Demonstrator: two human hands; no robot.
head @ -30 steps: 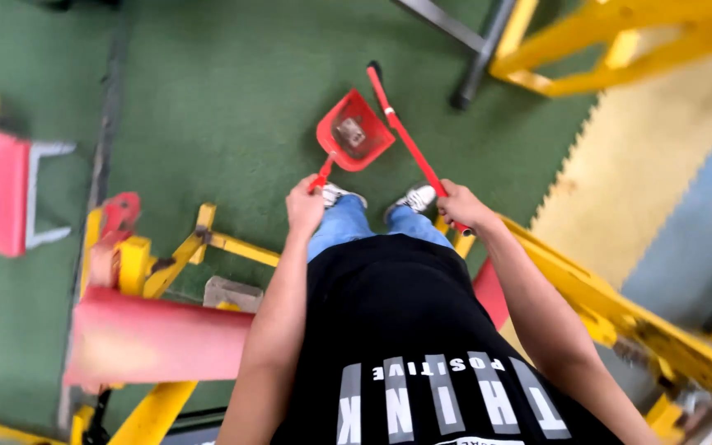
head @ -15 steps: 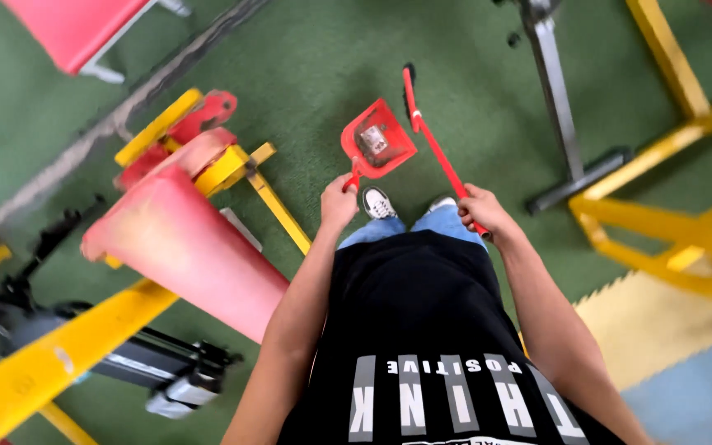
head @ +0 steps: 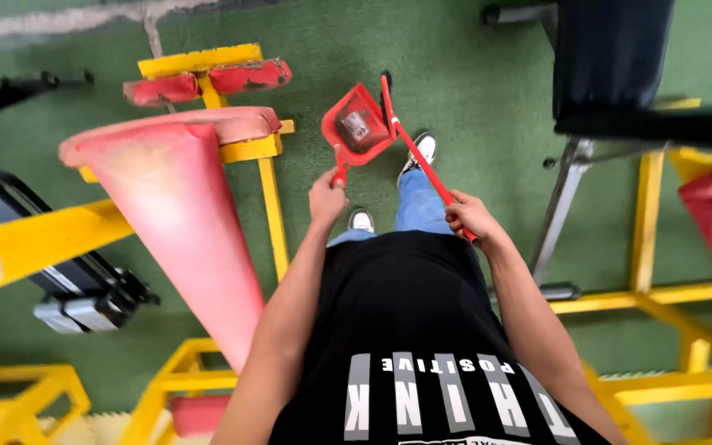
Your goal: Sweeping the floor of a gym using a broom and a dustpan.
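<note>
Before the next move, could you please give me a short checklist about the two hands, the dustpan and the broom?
1. Left hand closed on the handle of the red dustpan: ok.
2. Right hand closed on the red broom handle: ok.
3. Dustpan held level so nothing can slide out: not ok, it looks tilted, with small debris inside.
4. Broom head on the green floor: cannot tell, only its dark tip shows beside the dustpan.
5. Free room on the person's left: not ok, the pink padded bench stands close to the left arm.
6. Shoes on flat floor: ok.
</note>
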